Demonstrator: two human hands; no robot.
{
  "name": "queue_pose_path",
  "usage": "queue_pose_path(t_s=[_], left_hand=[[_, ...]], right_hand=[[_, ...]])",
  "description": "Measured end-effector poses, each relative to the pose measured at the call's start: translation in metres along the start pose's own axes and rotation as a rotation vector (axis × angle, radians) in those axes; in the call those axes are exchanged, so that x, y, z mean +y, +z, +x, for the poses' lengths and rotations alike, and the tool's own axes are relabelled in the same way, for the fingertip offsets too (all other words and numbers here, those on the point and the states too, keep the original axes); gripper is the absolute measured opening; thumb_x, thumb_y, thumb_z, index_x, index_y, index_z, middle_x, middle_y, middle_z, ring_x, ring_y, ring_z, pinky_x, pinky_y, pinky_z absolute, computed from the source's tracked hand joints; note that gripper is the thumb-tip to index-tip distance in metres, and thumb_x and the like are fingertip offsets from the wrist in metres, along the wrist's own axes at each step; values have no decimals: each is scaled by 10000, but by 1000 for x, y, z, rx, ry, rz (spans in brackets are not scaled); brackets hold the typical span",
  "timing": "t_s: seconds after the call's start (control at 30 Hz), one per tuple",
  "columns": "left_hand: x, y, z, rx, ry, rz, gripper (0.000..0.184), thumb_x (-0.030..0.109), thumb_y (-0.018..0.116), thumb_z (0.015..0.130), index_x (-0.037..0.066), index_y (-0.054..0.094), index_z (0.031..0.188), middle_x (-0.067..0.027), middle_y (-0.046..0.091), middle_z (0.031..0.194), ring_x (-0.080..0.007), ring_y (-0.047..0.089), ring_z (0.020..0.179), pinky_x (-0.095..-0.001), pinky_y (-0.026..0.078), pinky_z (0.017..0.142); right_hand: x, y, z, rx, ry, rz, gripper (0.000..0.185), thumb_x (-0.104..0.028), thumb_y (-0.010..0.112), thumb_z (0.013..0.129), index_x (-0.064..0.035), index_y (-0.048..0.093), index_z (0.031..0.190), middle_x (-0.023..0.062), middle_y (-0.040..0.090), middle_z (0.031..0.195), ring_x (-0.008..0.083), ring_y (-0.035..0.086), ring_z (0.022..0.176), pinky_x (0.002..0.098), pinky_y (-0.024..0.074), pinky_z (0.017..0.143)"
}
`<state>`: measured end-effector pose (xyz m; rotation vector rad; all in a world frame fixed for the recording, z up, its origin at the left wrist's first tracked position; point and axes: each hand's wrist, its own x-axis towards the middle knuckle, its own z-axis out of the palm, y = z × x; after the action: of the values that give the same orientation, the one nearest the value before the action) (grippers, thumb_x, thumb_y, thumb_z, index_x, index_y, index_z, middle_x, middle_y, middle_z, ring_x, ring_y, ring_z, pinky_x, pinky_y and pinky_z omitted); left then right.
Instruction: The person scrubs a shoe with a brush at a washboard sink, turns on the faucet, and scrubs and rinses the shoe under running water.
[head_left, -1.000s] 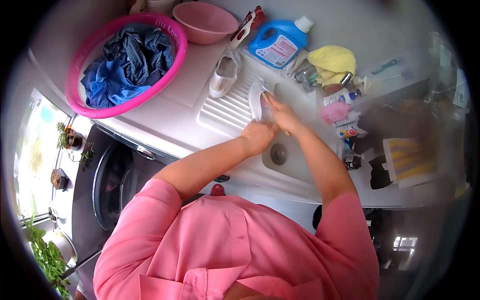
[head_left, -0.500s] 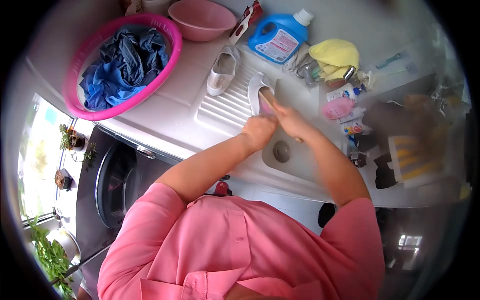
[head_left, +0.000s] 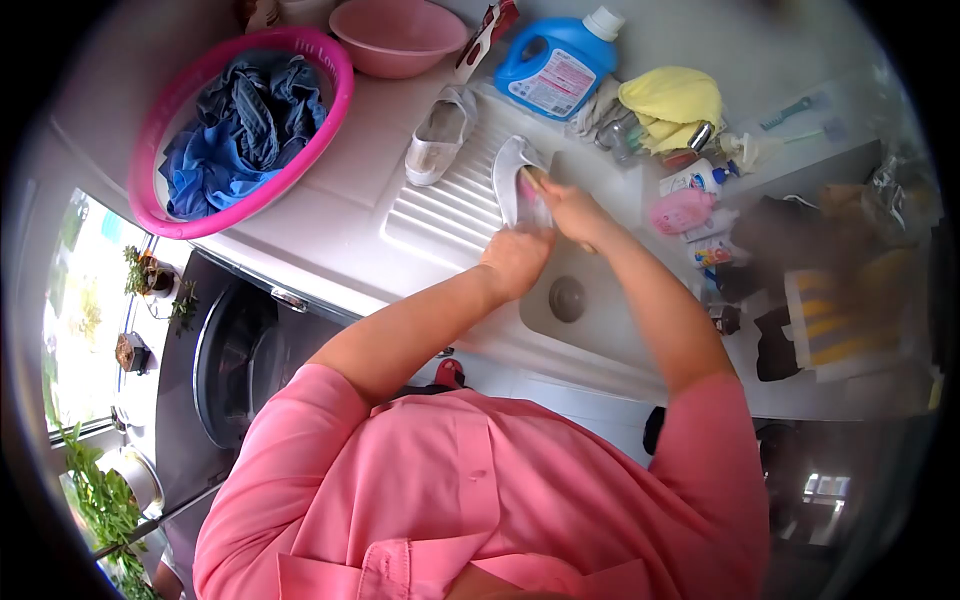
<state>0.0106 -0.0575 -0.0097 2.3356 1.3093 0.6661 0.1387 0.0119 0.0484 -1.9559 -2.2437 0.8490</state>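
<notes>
A white shoe (head_left: 508, 170) with a pink inside is held over the edge between the ribbed board and the sink. My left hand (head_left: 520, 258) is closed round its near end. In my right hand (head_left: 575, 212) is a wooden-handled brush (head_left: 535, 181), its front end at the shoe's opening and the handle's other end showing below my palm. The bristles are hidden. Another white shoe (head_left: 440, 138) rests on the ribbed washboard (head_left: 430, 215), left of the held one.
A pink basket (head_left: 343, 100) of blue clothes stands at the left, beside a pink basin (head_left: 395, 40). Blue detergent bottle (head_left: 555, 75) and yellow cloth (head_left: 670, 105) line the back. The sink drain (head_left: 566, 298) lies below my hands; several bottles (head_left: 685, 210) crowd the right.
The brush and my right hand have shifted slightly against the shoe. My left hand keeps its hold. The whole view has moved a little.
</notes>
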Motion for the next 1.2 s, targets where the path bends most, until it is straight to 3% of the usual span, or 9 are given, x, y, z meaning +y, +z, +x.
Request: queue_pose_path(t_s=[0.27, 0.33, 0.43, 0.47, 0.6, 0.7, 0.8, 0.9, 1.2], left_hand=[[-11, 5, -7, 102, 41, -90, 241, 114, 613, 764, 37, 497, 961, -190, 553, 969, -340, 558, 924, -425, 484, 739], [-14, 1, -18, 630, 12, -269, 313, 232, 593, 839, 35, 498, 1064, -184, 539, 1054, -304, 539, 989, -393, 468, 784], [-35, 1, -1, 493, -517, -866, 566, 325, 585, 866, -62, 408, 1240, -170, 581, 1002, -256, 589, 838, -358, 491, 720], [-34, -10, -2, 263, -645, -1019, 550, 452, 408, 930, -2, 448, 1236, -168, 525, 1164, -248, 523, 1063, -359, 422, 863], [-37, 16, 27, 157, -765, -1341, 625, 471, 328, 948, 11, 315, 1371, -174, 515, 1212, -255, 523, 1065, -378, 447, 864], [-32, 35, 46, 123, -649, -1397, 613, 458, 326, 956, 21, 296, 1385, -179, 470, 1277, -266, 462, 1161, -401, 406, 936], [-62, 57, 66, 132, -635, -1381, 540, 429, 317, 963, 18, 397, 1304, -138, 530, 1181, -237, 542, 1050, -372, 449, 879], [-58, 34, 75, 184, -649, -1365, 478, 399, 321, 964, 25, 501, 1201, -109, 593, 1057, -216, 604, 922, -353, 476, 825], [-42, 21, 77, 162, -449, -897, 521, 399, 457, 918, 15, 483, 1269, -137, 599, 1064, -201, 573, 931, -317, 460, 806]], right_hand=[[10, 23, 13, 148, -19, 191, 423, -293, 426, 926, -192, 444, 1335, 196, 600, 1118, 295, 588, 997, 348, 432, 850], [16, 29, 11, 121, -26, 169, 420, -303, 430, 928, -203, 446, 1336, 161, 629, 1071, 242, 599, 972, 309, 431, 845], [50, 52, 3, 146, -113, 429, 406, -277, 473, 923, -178, 473, 1317, 138, 632, 1077, 184, 588, 965, 273, 425, 842], [55, 57, 0, 179, -133, 552, 410, -245, 502, 917, -133, 478, 1311, 129, 626, 1113, 156, 570, 995, 246, 411, 864], [85, 97, 27, 278, -137, 1142, 429, -235, 506, 919, -37, 475, 1299, 126, 558, 1223, 152, 533, 1066, 240, 388, 923], [74, 95, 27, 273, -45, 1590, 444, -261, 501, 930, -110, 441, 1343, 69, 623, 961, 129, 613, 733, 252, 504, 616], [67, 47, -22, -61, 173, 1166, 451, -332, 512, 919, -187, 450, 1341, 31, 558, 698, 100, 499, 468, 252, 394, 384], [50, 37, -58, -20, 144, 1114, 444, -345, 465, 924, -173, 464, 1334, -3, 374, 565, 127, 322, 372, 284, 293, 325], [65, 51, 8, 164, 158, 1188, 405, -409, 423, 929, -188, 542, 1246, 61, 447, 531, 155, 366, 338, 327, 299, 320]])
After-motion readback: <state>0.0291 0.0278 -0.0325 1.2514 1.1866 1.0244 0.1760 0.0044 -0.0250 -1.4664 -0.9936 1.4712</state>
